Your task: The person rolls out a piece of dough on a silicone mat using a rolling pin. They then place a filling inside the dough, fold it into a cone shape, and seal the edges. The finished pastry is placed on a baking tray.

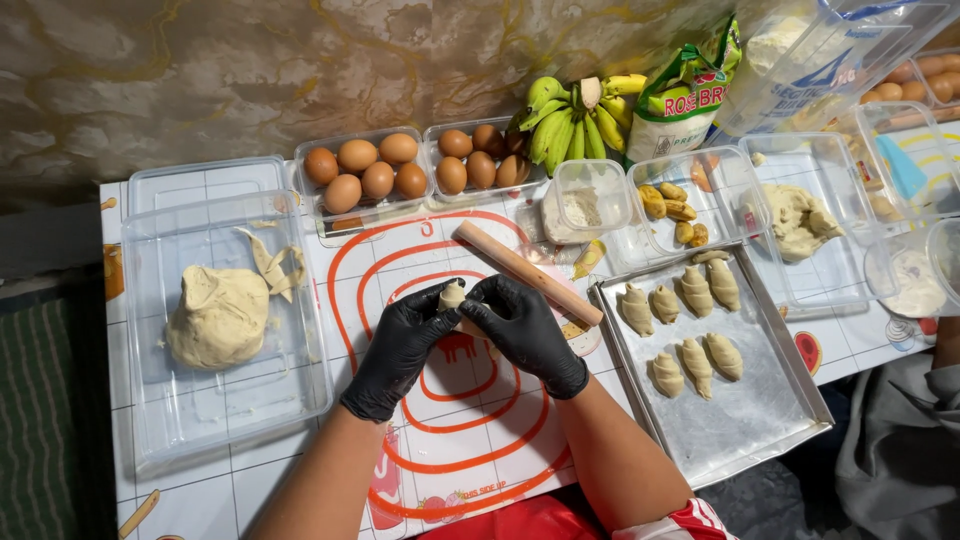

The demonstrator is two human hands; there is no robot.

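Both gloved hands, left hand [400, 345] and right hand [522, 325], pinch closed around a small pale dough piece [452, 295] above the baking mat [440, 430]. The rolling pin [525, 272] lies just behind; the metal tray [745, 420] sits close on the right.

Both hands are wearing black disposable gloves of a thin, slightly glossy material. The left hand [400, 345] is showing a glove that is creasing across the knuckles and ending in a cuff at the wrist. The right hand [525, 330] is wearing a matching glove, wrinkling along the fingers and closing at the wrist likewise. Both forearms are showing bare above the cuffs. A red garment with white striping is appearing at the lower frame edge, near the right elbow.
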